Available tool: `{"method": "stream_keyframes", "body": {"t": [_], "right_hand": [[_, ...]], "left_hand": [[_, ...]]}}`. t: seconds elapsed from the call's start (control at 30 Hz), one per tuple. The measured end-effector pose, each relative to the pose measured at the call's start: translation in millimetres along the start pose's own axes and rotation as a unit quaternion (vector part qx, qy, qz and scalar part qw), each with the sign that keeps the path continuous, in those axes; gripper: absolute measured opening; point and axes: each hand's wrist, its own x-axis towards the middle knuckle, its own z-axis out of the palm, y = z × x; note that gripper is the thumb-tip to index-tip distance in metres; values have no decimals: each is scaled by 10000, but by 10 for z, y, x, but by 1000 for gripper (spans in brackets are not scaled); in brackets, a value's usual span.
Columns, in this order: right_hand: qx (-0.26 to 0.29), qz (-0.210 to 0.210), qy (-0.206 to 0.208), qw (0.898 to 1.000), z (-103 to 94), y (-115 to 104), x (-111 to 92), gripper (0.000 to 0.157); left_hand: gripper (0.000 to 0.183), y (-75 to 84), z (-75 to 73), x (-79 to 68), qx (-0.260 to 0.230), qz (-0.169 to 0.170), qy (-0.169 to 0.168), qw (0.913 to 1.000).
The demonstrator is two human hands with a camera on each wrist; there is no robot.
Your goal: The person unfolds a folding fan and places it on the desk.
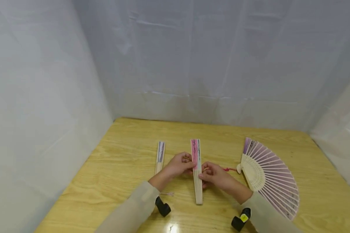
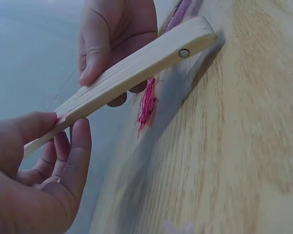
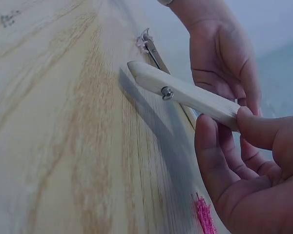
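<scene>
Both hands hold a folded hand fan in the head view, its pink leaf end pointing away and its pale ribs toward me. My left hand pinches its left edge between thumb and fingers. On the opposite edge, a little nearer the pivot end, my right hand pinches it too. The left wrist view shows the fan's wooden ribs raised above the table, with a shadow beneath. The metal pivot appears in the right wrist view.
A second folded fan, purplish, lies left of the hands, partly hidden by the left arm. To the right lies a spread lilac fan. A pink tassel lies beside its pivot. The wooden table meets white sheeting behind.
</scene>
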Motion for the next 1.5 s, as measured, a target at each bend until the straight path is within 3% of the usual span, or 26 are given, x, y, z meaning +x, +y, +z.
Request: {"method": "stream_keyframes", "body": {"t": [0.2,0.47,0.8,0.97,1.23,1.5], "right_hand": [[208,-31,-4,9998,-26,4,-12,17],[330,-9,180,9993,-51,15,0,14],[472,-375,372,9975,-70,45,-4,20],[467,-172,785,9957,-52,2,7,13],[487,-59,1012,9937,-35,-32,3,13],[503,-9,1414,9887,-13,-43,7,15]], "left_hand": [[18,12,40,2,-29,93,119,9999],[17,22,43,-5,-82,371,22,9993],[18,35,77,13,-201,279,130,9993],[12,38,102,10,-283,220,99,9993],[13,-3,130,-21,-123,-103,-128,9998],[23,-27,126,-40,-216,-66,-339,9992]]}}
